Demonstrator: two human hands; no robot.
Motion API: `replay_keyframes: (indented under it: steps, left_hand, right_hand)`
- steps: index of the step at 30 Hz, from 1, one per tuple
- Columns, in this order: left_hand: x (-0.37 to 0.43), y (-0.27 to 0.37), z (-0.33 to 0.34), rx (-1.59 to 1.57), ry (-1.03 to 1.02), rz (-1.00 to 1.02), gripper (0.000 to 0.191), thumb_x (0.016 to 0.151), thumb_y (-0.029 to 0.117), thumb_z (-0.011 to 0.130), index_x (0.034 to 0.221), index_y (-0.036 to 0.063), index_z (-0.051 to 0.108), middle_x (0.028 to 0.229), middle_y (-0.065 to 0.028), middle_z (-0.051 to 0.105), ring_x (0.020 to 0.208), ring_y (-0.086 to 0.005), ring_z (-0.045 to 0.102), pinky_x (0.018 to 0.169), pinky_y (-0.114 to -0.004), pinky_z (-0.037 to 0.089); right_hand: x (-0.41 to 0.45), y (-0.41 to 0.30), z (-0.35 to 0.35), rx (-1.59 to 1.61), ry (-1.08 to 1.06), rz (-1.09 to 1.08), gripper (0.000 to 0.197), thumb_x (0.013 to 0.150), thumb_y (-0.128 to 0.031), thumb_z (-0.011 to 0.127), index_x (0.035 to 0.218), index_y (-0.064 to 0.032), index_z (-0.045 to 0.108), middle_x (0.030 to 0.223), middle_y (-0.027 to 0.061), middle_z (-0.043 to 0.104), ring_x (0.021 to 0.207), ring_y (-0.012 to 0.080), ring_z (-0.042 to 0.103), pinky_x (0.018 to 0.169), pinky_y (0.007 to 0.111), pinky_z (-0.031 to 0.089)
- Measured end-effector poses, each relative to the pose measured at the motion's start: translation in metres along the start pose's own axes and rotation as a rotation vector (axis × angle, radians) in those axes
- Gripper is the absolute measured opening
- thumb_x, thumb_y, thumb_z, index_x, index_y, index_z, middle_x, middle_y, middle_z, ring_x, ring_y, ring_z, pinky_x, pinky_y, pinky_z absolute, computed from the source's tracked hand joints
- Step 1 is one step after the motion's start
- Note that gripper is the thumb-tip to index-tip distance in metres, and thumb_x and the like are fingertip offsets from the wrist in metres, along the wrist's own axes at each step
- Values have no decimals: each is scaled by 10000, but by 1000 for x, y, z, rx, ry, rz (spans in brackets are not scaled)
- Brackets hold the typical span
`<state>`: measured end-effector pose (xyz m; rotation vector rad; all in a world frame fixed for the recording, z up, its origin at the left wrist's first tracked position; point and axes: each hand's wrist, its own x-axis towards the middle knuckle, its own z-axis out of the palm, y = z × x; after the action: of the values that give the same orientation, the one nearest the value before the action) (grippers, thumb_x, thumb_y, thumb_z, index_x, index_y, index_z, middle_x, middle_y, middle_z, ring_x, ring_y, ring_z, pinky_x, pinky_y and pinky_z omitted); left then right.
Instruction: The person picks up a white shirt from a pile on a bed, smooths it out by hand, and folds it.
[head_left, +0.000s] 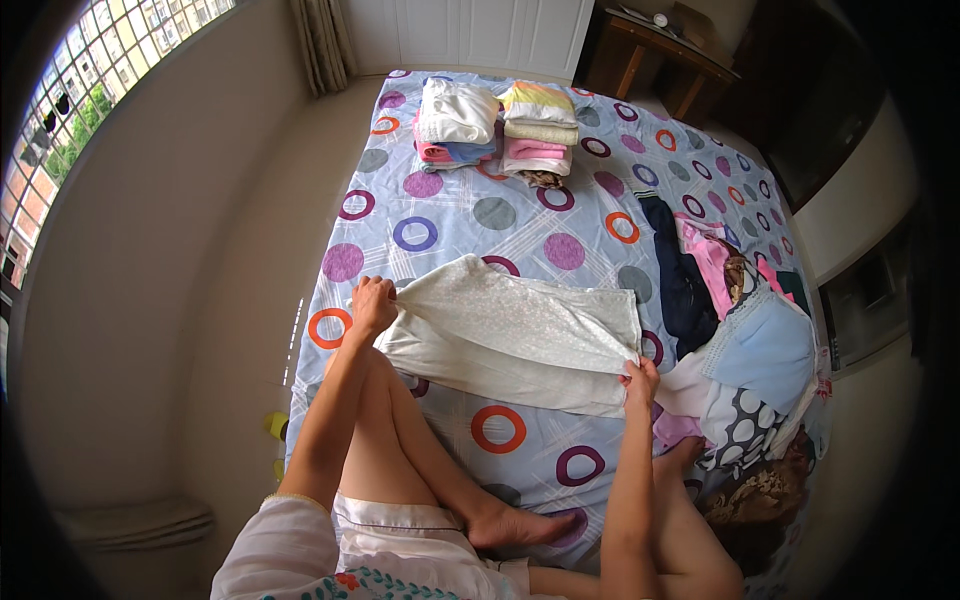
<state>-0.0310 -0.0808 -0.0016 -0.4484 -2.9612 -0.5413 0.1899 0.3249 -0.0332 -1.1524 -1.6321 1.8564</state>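
Observation:
A pale cream garment with a fine speckled print lies stretched out before me on the patterned bedsheet. It is partly doubled over, its upper layer leaving a plainer strip along the near side. My left hand pinches the garment's left end, fingers closed on the gathered cloth. At the lower right corner, my right hand grips the edge of the upper layer between thumb and fingers. Whether the piece is trousers or a top cannot be told from this side.
Two stacks of folded clothes, a left stack and a right stack, stand at the bed's far end. Dark navy trousers and a loose clothes heap lie on the right. A barred window is at upper left.

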Motion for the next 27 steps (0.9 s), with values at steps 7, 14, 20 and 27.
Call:
replay_keyframes:
  steps: [7,14,20,27]
  left_hand:
    - [1,-5,27,335,-353,121,117,651,110,501,699,99,607,821,-66,569,895,-243,478,753,-441,356]
    - [-6,-5,11,203,-255,53,144,619,122,499,706,87,608,811,-85,563,871,-261,481,728,-432,346]
    - [-5,19,26,339,-268,122,128,655,123,476,660,47,580,798,-104,567,838,-272,486,703,-421,361]
    - [-17,41,33,-70,-167,490,387,709,148,540,1058,7,448,1124,-143,409,1066,-302,368,884,-367,320]
  right_hand:
    - [-13,46,-21,-416,88,-39,147,641,-15,518,786,7,527,665,56,542,485,112,500,384,245,425]
    - [-17,26,-12,-701,246,-258,120,582,-98,510,664,-22,553,655,148,568,622,291,552,588,356,415]
    - [-25,45,-36,-838,151,-248,116,556,-98,499,630,-13,525,675,173,542,687,337,521,619,388,403]
    - [-32,25,-14,-884,246,-213,227,591,-176,569,756,-26,528,735,150,552,733,323,528,657,391,415]
